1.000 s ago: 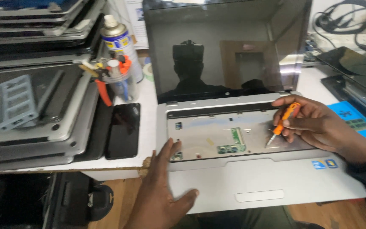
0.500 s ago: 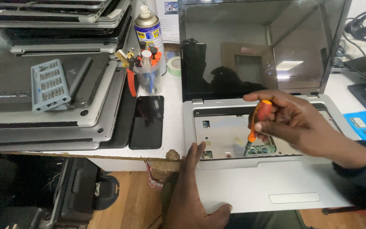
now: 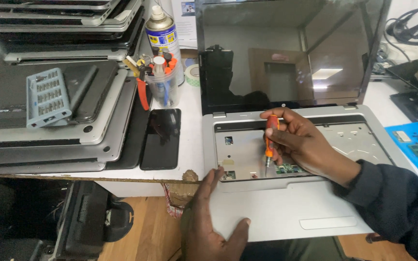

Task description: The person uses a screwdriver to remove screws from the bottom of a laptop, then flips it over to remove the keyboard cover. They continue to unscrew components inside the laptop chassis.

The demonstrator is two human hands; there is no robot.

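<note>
The left hand (image 3: 209, 222) lies flat, fingers spread, on the smooth silver palm rest at the laptop (image 3: 286, 217) front-left corner. Beyond, the right hand (image 3: 298, 142) fingers pinch a slim orange screwdriver (image 3: 269, 142), tip down in the bare metal keyboard bay. Left, a glossy black phone (image 3: 160, 137) nears the chipped white counter (image 3: 189, 121) edge, stacked grey laptops (image 3: 49, 140) beyond

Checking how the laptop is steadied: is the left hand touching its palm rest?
Touching. The head view shows the left hand flat on the laptop palm rest's left edge, no gap.
</note>
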